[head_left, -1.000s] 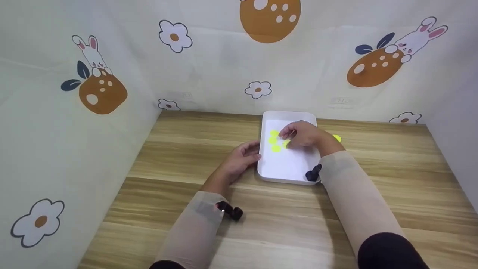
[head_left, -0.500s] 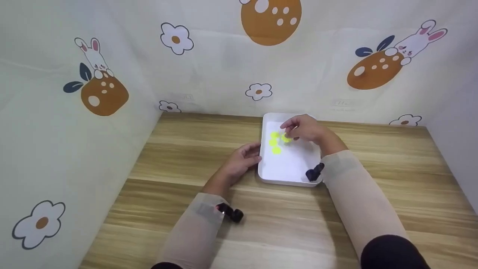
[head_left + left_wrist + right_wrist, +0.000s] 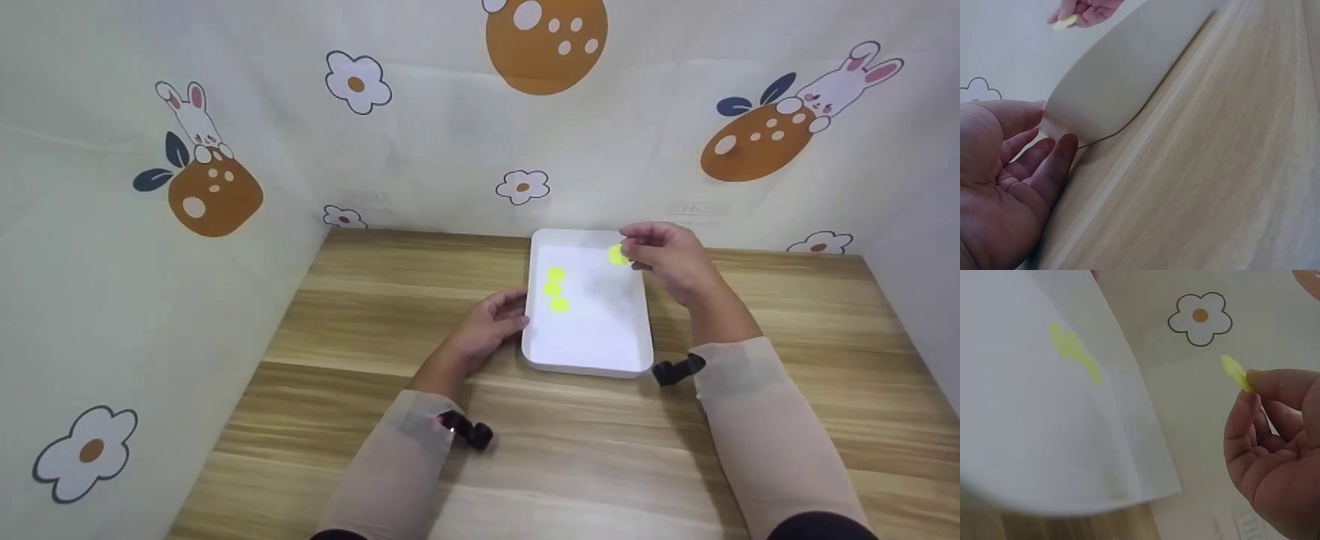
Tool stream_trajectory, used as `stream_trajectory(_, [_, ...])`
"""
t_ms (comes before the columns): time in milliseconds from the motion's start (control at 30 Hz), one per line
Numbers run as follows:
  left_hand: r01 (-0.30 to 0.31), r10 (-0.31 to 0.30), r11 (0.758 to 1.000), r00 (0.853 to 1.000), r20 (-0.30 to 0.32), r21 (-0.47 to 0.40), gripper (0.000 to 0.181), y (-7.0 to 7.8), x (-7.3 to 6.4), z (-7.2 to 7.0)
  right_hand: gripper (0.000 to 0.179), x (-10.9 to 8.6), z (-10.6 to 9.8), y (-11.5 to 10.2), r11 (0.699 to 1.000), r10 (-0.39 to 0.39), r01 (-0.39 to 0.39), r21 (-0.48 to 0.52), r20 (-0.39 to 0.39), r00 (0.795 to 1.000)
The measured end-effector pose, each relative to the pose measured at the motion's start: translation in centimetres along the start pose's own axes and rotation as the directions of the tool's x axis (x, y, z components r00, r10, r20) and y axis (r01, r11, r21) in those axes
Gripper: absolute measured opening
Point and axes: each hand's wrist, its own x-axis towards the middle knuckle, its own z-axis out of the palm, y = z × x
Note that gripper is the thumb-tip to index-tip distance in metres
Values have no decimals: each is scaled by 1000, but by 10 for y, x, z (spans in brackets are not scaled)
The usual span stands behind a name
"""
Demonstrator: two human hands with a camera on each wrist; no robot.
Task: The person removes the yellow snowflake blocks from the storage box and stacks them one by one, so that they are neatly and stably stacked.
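My right hand [image 3: 671, 259] pinches a small flat yellow piece with a bumpy edge [image 3: 1234, 373] between thumb and fingertips. In the head view, hand and piece overlap the far right corner of a white rectangular tray [image 3: 589, 352]. Inside the tray, three similar yellow pieces [image 3: 553, 289] lie in a short column toward the left wall. My left hand [image 3: 487, 326] rests at the tray's left side; its fingertips and thumb touch the outer wall [image 3: 1106, 84], fingers relaxed.
The tray stands on a wood-grain table [image 3: 375, 315] close to its back edge. Pale cloth printed with flowers and rabbits [image 3: 435, 112] rises behind and at the sides. A small black camera [image 3: 679, 369] sits on the right wrist, another [image 3: 466, 429] on the left.
My right hand lifts the pinched yellow piece from beside the other pieces and carries it right, to the tray's far right corner. The left hand stays at the tray's side.
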Motion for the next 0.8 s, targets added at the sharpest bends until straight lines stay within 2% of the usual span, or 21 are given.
stream_trajectory(167, [2, -2, 1000, 1000, -1, 2, 61, -1, 0, 0, 29, -15, -20, 16, 994, 31, -21, 105, -93, 995])
stream_trajectory(367, [7, -7, 1000, 1000, -15, -8, 60, -2, 1, -1, 30, -19, -40, 30, 977, 65, -27, 211, -172, 983])
stream_trajectory(533, [1, -1, 1000, 1000, -6, -5, 59, -3, 1, -2, 28, -16, -54, 45, 974, 132, -84, 208, -230, 964])
stream_trajectory(700, [-4, 4, 1000, 1000, -14, 14, 59, -2, 1, -2, 27, -13, -67, 60, 958, 203, -140, 250, -246, 948])
stream_trajectory(800, [-1, 1, 1000, 1000, -17, 17, 59, -2, 2, -1, 22, -13, -73, 68, 969, 206, -159, 192, -256, 945])
